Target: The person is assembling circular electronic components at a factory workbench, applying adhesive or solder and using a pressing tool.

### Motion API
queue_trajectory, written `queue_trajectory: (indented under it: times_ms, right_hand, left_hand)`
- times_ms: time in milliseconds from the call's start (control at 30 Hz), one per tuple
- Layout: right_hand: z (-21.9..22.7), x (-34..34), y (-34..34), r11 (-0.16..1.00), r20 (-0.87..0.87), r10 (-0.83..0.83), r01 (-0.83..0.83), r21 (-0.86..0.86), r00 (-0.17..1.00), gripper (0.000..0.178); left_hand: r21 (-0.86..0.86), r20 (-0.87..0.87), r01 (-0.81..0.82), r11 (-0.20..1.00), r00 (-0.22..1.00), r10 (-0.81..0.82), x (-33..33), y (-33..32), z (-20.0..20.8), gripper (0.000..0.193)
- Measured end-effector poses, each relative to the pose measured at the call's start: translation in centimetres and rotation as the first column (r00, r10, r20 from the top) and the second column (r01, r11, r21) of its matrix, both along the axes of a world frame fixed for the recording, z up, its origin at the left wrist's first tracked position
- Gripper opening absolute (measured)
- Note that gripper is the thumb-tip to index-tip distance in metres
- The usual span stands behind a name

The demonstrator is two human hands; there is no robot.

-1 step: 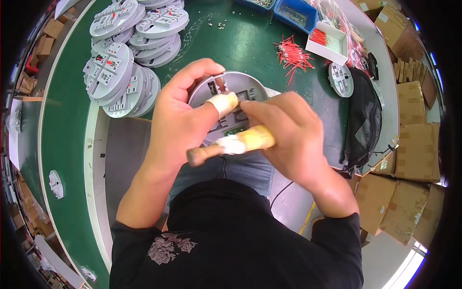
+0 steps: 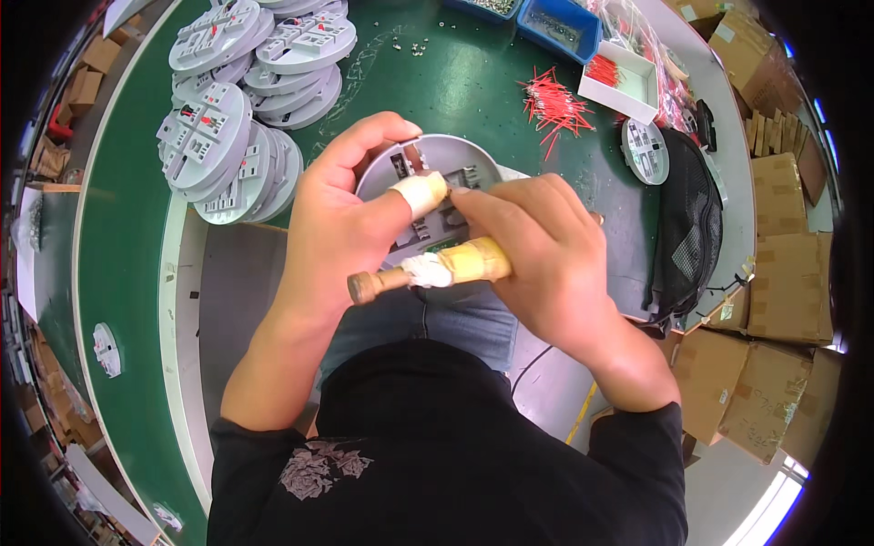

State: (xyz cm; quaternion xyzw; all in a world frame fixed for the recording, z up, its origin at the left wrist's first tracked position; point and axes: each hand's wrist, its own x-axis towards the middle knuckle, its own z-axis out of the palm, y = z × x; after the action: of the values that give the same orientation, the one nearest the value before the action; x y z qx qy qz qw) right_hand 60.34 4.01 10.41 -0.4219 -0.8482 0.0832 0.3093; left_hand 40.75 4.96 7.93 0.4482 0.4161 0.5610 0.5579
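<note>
My left hand (image 2: 341, 205) is closed around the left side of a round grey plastic housing (image 2: 460, 146), its taped thumb pressing inside. Slots, metal clips and a bit of green circuit board show within the housing. Held in my right hand (image 2: 551, 246) is a tool with a yellow-wrapped handle (image 2: 478, 261); white wrapping and a brown knobbed end stick out toward the left. My right fingertips meet the left thumb tip over the housing. Whatever small part may be between them is too hidden to make out.
Stacks of similar grey housings (image 2: 214, 136) stand at the left on the green table (image 2: 428, 91). Red wires (image 2: 553, 105) lie in a pile near a white box (image 2: 628, 86) and a blue bin (image 2: 560, 32). A black mesh bag (image 2: 687, 218) sits at the right; cardboard boxes (image 2: 787, 282) are beyond.
The tool's knobbed end has shifted slightly left and up, and my right hand has moved a little left with it. My left hand stays nearly in place on the housing.
</note>
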Motion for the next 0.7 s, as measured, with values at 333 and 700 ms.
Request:
queue_trajectory:
  times_ms: [333, 700]
  right_hand:
    - [2.9, 1.1, 6.1, 0.941, -0.583, -0.262, 0.068, -0.332, 0.769, 0.02]
    - [-3.5, -8.1, 20.2, 0.828, -0.961, -0.275, -0.519, -0.213, -0.043, 0.012]
  left_hand:
    - [0.011, 0.215, -0.206, 0.979, 0.956, 0.199, 0.2, 2.7, -1.8, 0.033]
    - [0.439, -0.849, 0.48, 0.759, 0.497, 0.176, 1.9, 2.2, -5.1, 0.025]
